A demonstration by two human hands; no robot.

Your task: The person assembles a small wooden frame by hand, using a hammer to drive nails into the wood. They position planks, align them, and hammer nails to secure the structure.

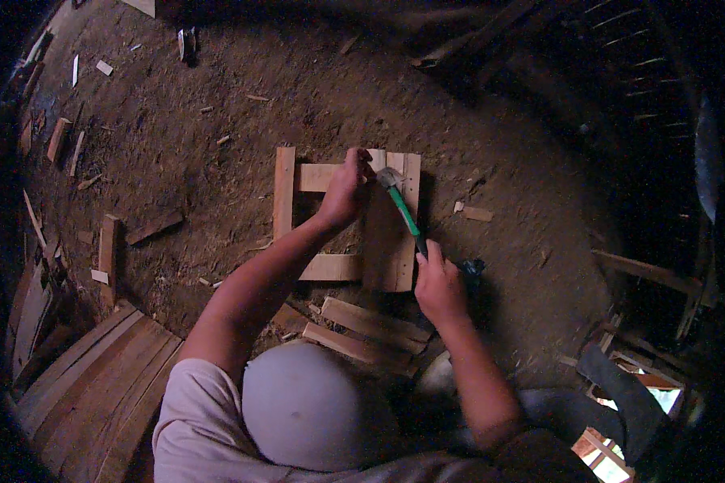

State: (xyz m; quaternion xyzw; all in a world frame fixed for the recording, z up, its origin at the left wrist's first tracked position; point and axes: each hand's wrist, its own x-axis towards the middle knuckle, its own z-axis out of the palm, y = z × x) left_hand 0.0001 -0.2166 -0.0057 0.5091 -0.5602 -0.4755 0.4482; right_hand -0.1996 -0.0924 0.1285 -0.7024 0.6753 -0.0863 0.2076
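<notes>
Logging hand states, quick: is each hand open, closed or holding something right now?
Left hand: at the wooden frame; grip cannot be told.
Right hand: closed, holding the green-handled hammer.

frame [383, 241] on ground [185, 121] | hammer [402, 205] over frame's right side | slats [374, 320] before frame | planks [97, 386] at near left

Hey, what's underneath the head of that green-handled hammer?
Below the hammer head are the boards along the right side of the wooden frame. The spot directly beneath is covered, so I can't tell what's there or whether the head touches wood.
</notes>
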